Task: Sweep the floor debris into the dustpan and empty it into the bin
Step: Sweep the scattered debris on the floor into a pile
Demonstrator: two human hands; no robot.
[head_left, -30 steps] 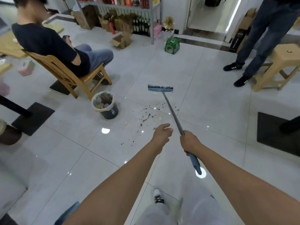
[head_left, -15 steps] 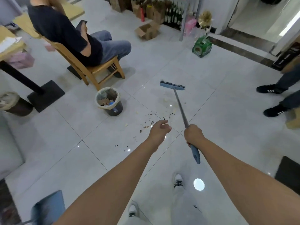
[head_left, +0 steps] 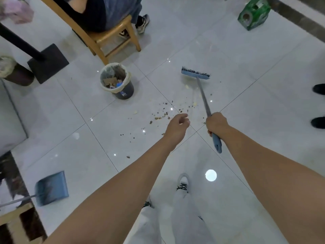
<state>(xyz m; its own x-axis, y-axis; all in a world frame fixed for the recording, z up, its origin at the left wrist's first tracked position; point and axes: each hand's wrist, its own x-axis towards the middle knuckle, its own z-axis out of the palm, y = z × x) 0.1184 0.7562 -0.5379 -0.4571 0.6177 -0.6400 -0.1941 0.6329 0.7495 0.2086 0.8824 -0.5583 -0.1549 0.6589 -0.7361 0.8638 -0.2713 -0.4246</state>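
My right hand [head_left: 215, 123] grips the handle of a blue broom [head_left: 195, 74], whose head rests on the pale tiles beyond the debris. Small brown and yellowish crumbs, the debris [head_left: 165, 112], lie scattered across the tile joints between the broom head and my hands. My left hand [head_left: 178, 125] hovers over the crumbs, fingers loosely curled, holding nothing. A blue dustpan [head_left: 51, 188] with a long grey handle lies on the floor at the lower left, well away from both hands. A dark bin [head_left: 117, 81] with a white liner and rubbish inside stands left of the debris.
A person sits on a wooden chair [head_left: 114, 39] just behind the bin. A black table base [head_left: 48, 63] and a dark bucket [head_left: 16, 73] stand at left. A green box [head_left: 254, 14] sits at top right. Another person's black shoes [head_left: 318, 105] are at the right edge.
The view has tipped down and the dustpan has come fully into sight at lower left. The broom stays in my right hand, its head in much the same spot past the crumbs.
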